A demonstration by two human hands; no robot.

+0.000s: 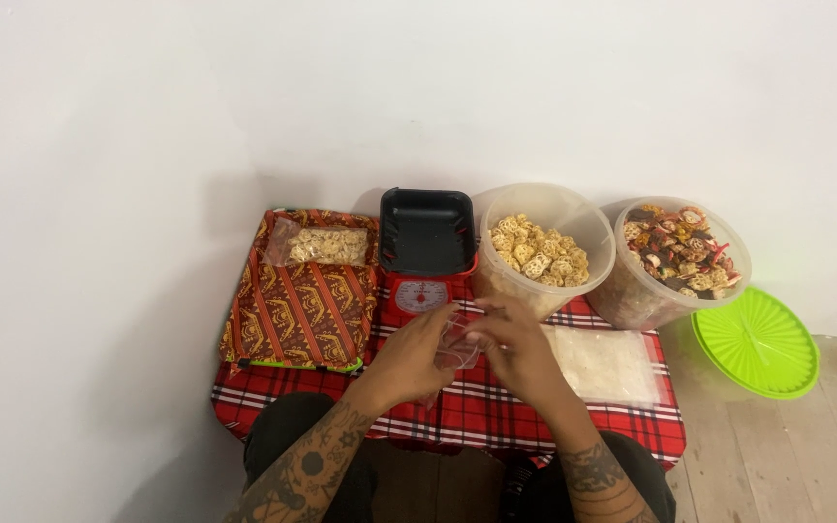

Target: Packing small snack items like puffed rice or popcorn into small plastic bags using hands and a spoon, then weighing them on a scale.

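Observation:
My left hand (411, 354) and my right hand (520, 347) meet over the middle of a low table, both pinching a small clear plastic bag (457, 341) between them. Just behind the hands stands a red kitchen scale (420, 292) with a black square tray (427, 230) on top. A clear tub of pale yellow lattice snacks (541, 250) sits to the right of the scale. Further right is a second clear tub of mixed brown and red snacks (678, 252).
The table has a red plaid cloth (477, 412). A patterned red-orange flat box (300, 305) at the left carries a filled snack bag (326, 246). A stack of clear bags (608, 364) lies at the right. A green round lid (756, 343) lies on the wooden floor.

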